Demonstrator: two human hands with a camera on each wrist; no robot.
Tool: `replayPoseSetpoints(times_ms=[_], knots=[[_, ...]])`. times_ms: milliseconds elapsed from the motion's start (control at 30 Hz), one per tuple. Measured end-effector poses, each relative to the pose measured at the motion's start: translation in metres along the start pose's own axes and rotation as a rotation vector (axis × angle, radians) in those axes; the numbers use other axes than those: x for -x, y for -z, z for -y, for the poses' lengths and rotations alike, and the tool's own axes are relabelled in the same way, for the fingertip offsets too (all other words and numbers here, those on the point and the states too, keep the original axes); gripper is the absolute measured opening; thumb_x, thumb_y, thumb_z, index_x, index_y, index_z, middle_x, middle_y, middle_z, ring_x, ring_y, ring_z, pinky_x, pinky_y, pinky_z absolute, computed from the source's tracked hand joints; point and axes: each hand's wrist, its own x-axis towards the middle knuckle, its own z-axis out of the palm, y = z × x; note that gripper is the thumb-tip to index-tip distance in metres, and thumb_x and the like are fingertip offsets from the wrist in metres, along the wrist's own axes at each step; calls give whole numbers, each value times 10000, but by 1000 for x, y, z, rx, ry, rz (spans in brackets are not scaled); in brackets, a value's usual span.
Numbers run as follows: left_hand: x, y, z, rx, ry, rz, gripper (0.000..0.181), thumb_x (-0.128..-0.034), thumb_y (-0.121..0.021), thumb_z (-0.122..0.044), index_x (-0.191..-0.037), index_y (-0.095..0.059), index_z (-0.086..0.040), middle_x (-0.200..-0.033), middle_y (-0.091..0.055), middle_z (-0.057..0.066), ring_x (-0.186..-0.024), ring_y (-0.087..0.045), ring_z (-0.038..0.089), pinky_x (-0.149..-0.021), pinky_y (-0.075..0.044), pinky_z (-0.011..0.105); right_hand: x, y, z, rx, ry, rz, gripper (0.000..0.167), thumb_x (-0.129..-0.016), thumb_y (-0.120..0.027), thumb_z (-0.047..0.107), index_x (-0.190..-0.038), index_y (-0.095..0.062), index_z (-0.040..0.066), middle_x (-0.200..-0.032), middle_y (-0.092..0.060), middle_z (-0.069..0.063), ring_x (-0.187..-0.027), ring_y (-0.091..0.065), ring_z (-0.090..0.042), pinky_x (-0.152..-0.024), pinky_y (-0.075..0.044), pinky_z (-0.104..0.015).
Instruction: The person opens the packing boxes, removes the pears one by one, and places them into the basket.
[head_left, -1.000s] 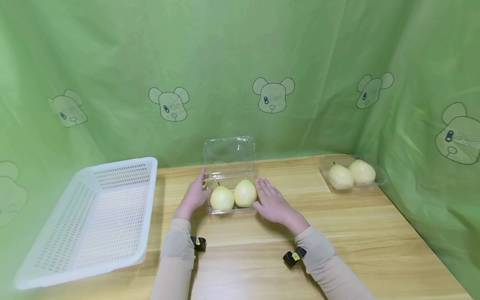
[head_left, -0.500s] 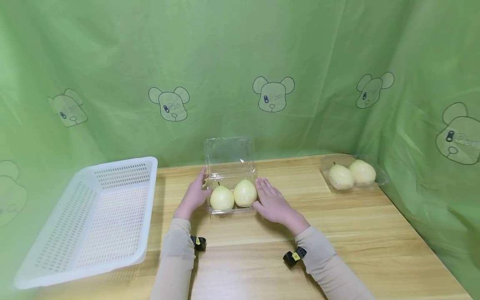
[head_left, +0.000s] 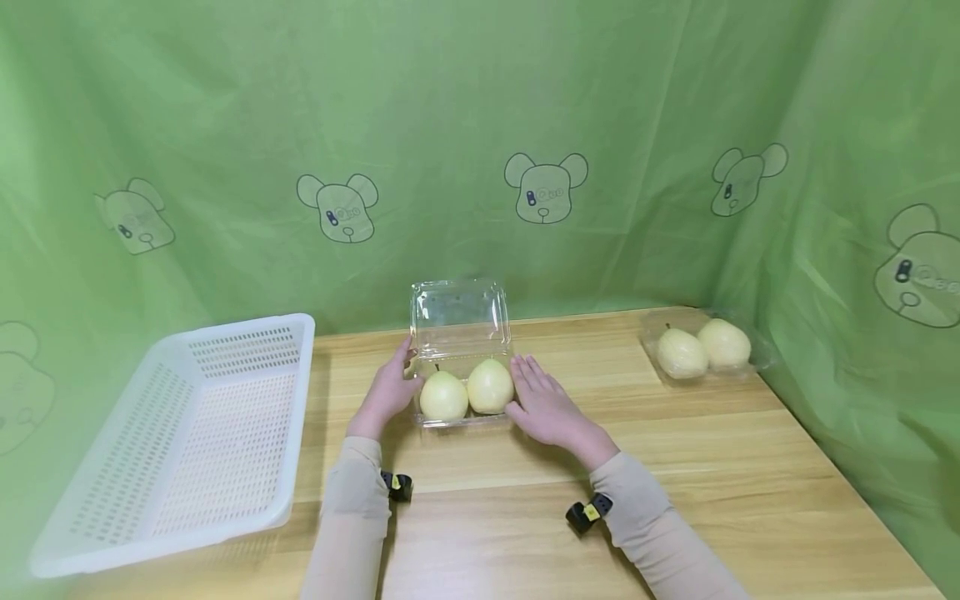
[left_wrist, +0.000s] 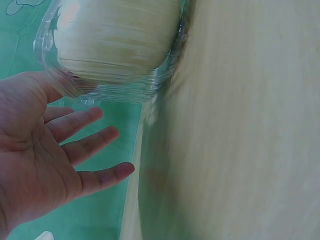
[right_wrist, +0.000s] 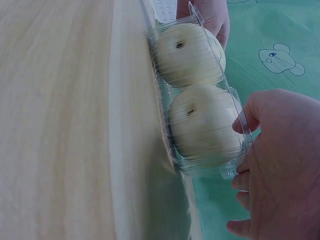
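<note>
The clear plastic box (head_left: 465, 422) is sitting at the centre of the frame, holding a left pear (head_left: 444, 397) and a right pear (head_left: 491, 386) side by side. Its lid (head_left: 460, 317) is standing raised at the back, though its top edge is now sitting slightly lower than a second ago and its glints are shifting; both hands are keeping their places. To my eye the lid is just starting to tip forward, while the fruit is still lying uncovered.

Neither grip is closing round anything: the left hand (head_left: 387, 387) is spreading its fingers, its thumb touching the box's left side, and the right hand (head_left: 549, 408) is lying along the right side, fingers extended, thumb resting at the rim.

The plastic is looking thin and glassy, fine ribs lining its walls; the pears are showing plump, smooth, pale yellow-green skins.

Further out, another clear box (head_left: 654, 327) is resting at the right of the frame with two more pears (head_left: 724, 342), and a white basket (head_left: 298, 417), slotted and rectangular, is filling the lower left. The wood-grain tabletop (head_left: 750, 483) is stretching beneath; behind, a creased green curtain (head_left: 450, 100) is hanging.
</note>
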Motion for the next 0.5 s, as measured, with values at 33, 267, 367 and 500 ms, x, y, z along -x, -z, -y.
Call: replayPoseSetpoints(times_ms=[33,267,367,500], knots=[[0,0,0,4,1,0,818,-917,-594,-86,-1572,-108,-142,-1563,-353,139,-1404,-384,391,-1169,-312,515,0,0,0,0,0,0,720,-986,-380,360,-1533,-123,-31,-1623,-117,-207,-1514,-85,-378,-1222,-164,-564],[-1,-1,1,-5,-6,1,790,-925,-581,-75,-1570,-133,-153,-1555,-360,157,-1400,-385,405,-1161,-328,520,0,0,1,2,1,-4,718,-986,-381,355,-1532,-125,-34,-1625,-105,-201,-1510,-96,-388,-1221,-164,-568],[-1,-1,0,-17,-10,7,779,-927,-574,-75,-1568,-137,-136,-1549,-367,167,-1400,-381,409,-1161,-325,527,0,0,0,3,3,-7,721,-980,-380,356,-1532,-130,-36,-1623,-110,-205,-1510,-96,-390,-1219,-167,-571],[0,-1,1,-24,-8,13,762,-932,-571,-76,-1564,-149,-119,-1543,-376,171,-1403,-376,410,-1165,-315,532,0,-1,0,-2,9,-12,725,-972,-385,352,-1528,-144,-47,-1618,-129,-222,-1506,-102,-400,-1215,-173,-580]])
